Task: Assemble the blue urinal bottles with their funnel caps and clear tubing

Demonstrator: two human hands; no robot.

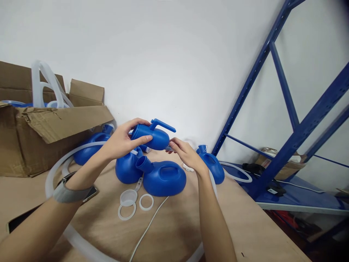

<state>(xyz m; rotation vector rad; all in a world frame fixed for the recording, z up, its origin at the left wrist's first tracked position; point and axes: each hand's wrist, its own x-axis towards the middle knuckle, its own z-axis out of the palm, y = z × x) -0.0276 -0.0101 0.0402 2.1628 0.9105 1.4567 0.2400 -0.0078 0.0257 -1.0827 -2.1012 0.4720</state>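
Observation:
My left hand (122, 140) is wrapped round a blue plastic bottle with a handle (155, 136), held up above the table. My right hand (184, 153) pinches something small at the bottle's right end; I cannot make out what it is. Below the hands lie more blue bottles: one with an oval handle (163, 178), one behind it (125, 169), one at the left (88, 147) and one at the right (212, 163). A translucent white cap with rings (129, 203) and a separate ring (146, 202) lie on the wooden table (177, 233).
An open cardboard box (40, 134) with clear tubing stands at the left. A wide translucent hose (58, 165) curves across the table, and a thin white cord (147, 229) runs forward. A dark phone (19, 220) lies at the left edge. Blue metal shelving (300, 131) stands at the right.

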